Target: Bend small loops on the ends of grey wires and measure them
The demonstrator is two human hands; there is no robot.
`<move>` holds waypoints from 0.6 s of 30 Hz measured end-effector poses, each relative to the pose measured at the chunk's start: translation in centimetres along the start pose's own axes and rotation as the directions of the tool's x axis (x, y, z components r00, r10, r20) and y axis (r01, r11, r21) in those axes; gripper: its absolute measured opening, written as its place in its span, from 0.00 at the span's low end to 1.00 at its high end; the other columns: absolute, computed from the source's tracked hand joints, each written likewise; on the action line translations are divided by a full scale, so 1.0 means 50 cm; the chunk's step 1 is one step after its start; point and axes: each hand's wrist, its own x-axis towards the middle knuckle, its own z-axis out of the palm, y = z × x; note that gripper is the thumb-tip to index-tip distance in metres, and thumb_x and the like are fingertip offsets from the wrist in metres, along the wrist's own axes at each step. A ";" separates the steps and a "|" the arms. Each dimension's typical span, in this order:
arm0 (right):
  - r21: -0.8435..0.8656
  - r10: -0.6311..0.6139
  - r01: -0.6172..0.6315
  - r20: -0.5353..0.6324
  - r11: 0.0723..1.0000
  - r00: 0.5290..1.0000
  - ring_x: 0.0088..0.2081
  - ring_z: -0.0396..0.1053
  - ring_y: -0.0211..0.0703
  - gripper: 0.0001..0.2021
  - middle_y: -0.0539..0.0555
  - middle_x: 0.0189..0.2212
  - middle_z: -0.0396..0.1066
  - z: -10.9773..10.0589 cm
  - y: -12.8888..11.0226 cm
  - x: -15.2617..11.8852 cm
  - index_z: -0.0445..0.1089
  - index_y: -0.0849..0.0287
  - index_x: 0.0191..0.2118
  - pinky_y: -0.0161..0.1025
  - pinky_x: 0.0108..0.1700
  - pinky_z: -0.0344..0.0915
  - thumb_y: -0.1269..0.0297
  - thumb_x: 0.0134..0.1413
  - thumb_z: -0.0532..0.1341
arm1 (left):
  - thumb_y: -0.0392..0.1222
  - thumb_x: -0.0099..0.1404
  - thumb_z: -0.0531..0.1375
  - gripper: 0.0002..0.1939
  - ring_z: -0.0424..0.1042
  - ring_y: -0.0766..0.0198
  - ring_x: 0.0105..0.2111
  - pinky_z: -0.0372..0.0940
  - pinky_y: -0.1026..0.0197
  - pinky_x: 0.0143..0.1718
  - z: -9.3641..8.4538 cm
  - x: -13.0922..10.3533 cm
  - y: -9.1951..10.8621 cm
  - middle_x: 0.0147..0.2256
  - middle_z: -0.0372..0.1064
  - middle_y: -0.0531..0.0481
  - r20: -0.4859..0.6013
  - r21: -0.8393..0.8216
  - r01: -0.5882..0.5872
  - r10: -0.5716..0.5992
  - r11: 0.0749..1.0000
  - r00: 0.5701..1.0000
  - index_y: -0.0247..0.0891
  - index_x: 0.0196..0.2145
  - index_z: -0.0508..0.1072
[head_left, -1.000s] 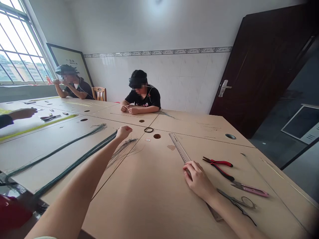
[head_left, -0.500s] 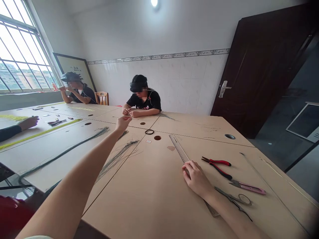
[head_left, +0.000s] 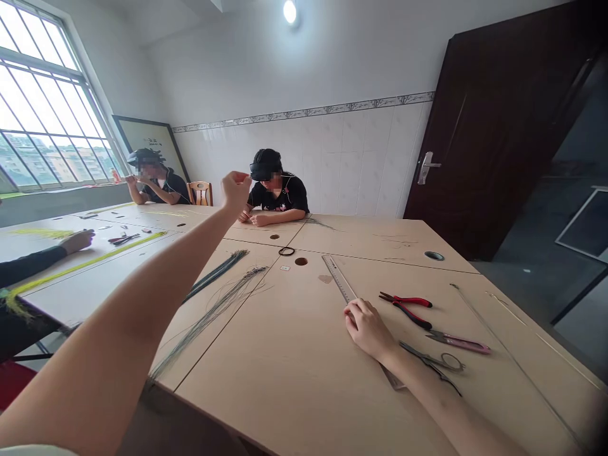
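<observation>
My left hand (head_left: 236, 193) is raised over the far part of the table, arm stretched out. Its thumb and forefinger are pinched together; anything between them is too thin to make out. My right hand (head_left: 369, 328) lies on a clear ruler (head_left: 338, 276), its fingers curled in and closed over the ruler's middle. The ruler's near end shows below my wrist. Right of this hand lie red-and-black pliers (head_left: 411, 304), pink-handled thread snips (head_left: 460, 342) and dark scissors (head_left: 444, 364). Two bundles of thin dark strands (head_left: 216, 275) (head_left: 213, 310) lie under and beside my left forearm.
A black ring (head_left: 286, 251) lies near a cable hole (head_left: 301, 261). Loose strands (head_left: 494, 323) run along the table's right side. Across the table sits one person (head_left: 280, 199), another (head_left: 161, 183) by the window. At the left, a co-worker's hand (head_left: 78, 242) rests near yellow strands (head_left: 95, 262).
My left hand has risen higher above the table, still pinched. My right hand stays on the ruler. The view has shifted slightly.
</observation>
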 end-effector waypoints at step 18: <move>0.034 0.003 -0.003 -0.006 0.999 1.000 0.41 0.69 0.42 0.09 0.55 0.42 0.70 0.006 0.007 -0.003 0.69 0.62 0.42 0.45 0.44 0.68 0.63 0.61 0.57 | 0.26 0.62 0.53 0.05 0.68 0.67 0.36 0.61 0.61 0.40 -0.052 0.079 0.299 0.34 0.68 0.48 -0.131 -0.083 -0.356 0.344 0.931 0.930 0.24 0.35 0.68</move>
